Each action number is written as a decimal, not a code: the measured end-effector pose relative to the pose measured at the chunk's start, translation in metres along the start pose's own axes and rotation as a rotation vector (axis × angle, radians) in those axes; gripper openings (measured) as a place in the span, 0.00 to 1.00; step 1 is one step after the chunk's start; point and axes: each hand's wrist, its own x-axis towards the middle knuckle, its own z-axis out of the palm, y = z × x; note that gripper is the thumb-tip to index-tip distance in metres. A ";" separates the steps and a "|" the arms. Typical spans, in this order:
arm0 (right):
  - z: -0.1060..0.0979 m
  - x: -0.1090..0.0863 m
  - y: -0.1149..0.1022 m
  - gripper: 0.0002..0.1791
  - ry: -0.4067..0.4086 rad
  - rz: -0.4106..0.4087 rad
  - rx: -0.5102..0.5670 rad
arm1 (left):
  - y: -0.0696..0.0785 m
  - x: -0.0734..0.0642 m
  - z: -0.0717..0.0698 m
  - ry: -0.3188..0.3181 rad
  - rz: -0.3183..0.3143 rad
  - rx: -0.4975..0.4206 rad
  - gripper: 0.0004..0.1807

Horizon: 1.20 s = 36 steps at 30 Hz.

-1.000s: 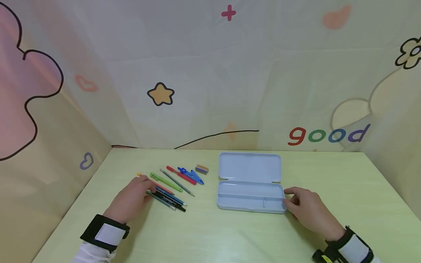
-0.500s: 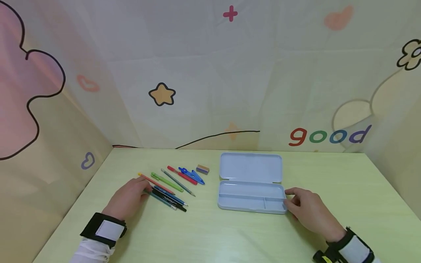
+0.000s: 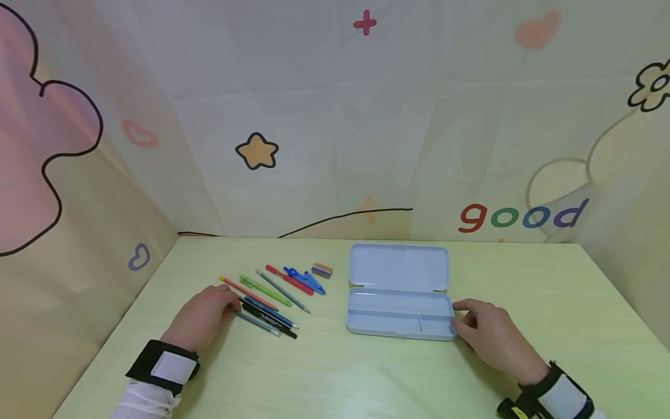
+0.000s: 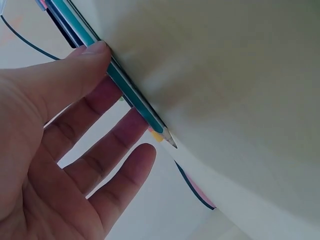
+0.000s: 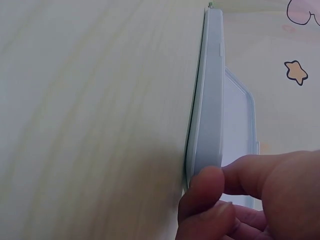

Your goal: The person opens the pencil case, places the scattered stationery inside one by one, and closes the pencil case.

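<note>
Shifted back slightly, the left hand [image 3: 200, 319] pinches a slim teal pencil [image 4: 132, 95] beside the black pen [image 3: 269, 319], one end apparently hidden from overhead; the right hand [image 3: 489, 334] grips the smooth, shallow case [image 3: 384, 301] on the worktop [image 3: 335, 378].

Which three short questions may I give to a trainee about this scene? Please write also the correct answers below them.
1. Choose one: what does the left hand pinch?
a) the green pen
b) a teal pencil
c) the red pen

2. Count: how many compartments does the base of the light blue case show?

3. True or false: in the head view, the right hand holds the case at its right end.

Key
1. b
2. Three: one long at the back, two in front
3. True
</note>
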 end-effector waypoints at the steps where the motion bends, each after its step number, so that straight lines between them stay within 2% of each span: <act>1: 0.000 0.000 0.000 0.22 0.000 0.002 0.001 | 0.000 0.000 0.000 -0.002 0.003 0.000 0.14; 14: -0.001 -0.001 0.000 0.21 0.010 -0.005 -0.008 | 0.001 0.000 -0.005 -0.029 0.019 0.005 0.13; 28: 0.000 -0.001 -0.001 0.21 0.001 0.002 0.012 | 0.002 -0.002 -0.013 -0.123 -0.023 -0.037 0.13; 36: 0.001 0.000 0.000 0.21 -0.003 0.007 0.013 | 0.005 -0.004 -0.017 -0.092 0.020 -0.049 0.15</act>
